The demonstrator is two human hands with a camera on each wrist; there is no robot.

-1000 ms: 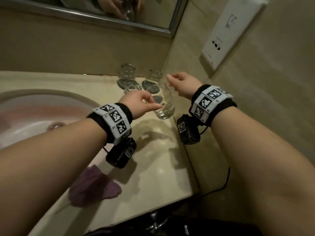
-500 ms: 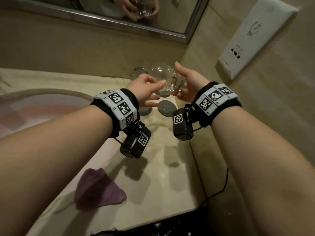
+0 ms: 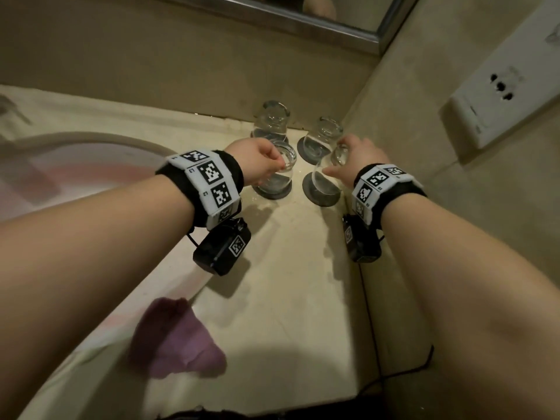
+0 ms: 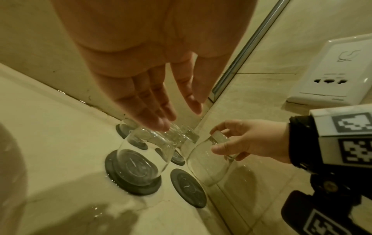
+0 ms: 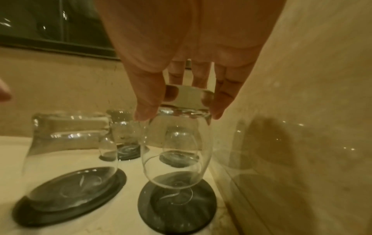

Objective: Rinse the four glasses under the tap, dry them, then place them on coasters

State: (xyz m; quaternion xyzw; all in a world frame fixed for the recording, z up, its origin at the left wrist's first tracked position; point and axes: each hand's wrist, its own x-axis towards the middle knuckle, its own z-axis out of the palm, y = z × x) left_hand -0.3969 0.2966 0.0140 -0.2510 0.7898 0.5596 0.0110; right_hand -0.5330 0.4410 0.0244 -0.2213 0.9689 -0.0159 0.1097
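Observation:
Four clear glasses stand or hang upside down over dark round coasters in the counter's back right corner. My right hand (image 3: 348,159) (image 5: 175,111) pinches the base of the near-right glass (image 3: 325,180) (image 5: 177,151) (image 4: 209,162). That glass is tilted, with its rim just above the near-right coaster (image 3: 321,198) (image 5: 177,211). My left hand (image 3: 266,165) (image 4: 175,117) has straight fingers, and its fingertips touch the base of the near-left glass (image 3: 278,177) (image 4: 141,157), which sits on its coaster (image 4: 120,182). The far-left glass (image 3: 272,119) and the far-right glass (image 3: 322,131) rest on coasters behind.
The right wall (image 3: 424,147) stands close beside the held glass and carries a white socket plate (image 3: 509,86). A purple cloth (image 3: 178,338) lies near the counter's front edge. The sink basin (image 3: 75,165) is on the left, and a mirror (image 3: 303,13) hangs above.
The glass went from my left hand, through both hands, to my right hand alone. It now hangs upside down low over the near-right coaster. My left hand moved onto the near-left glass.

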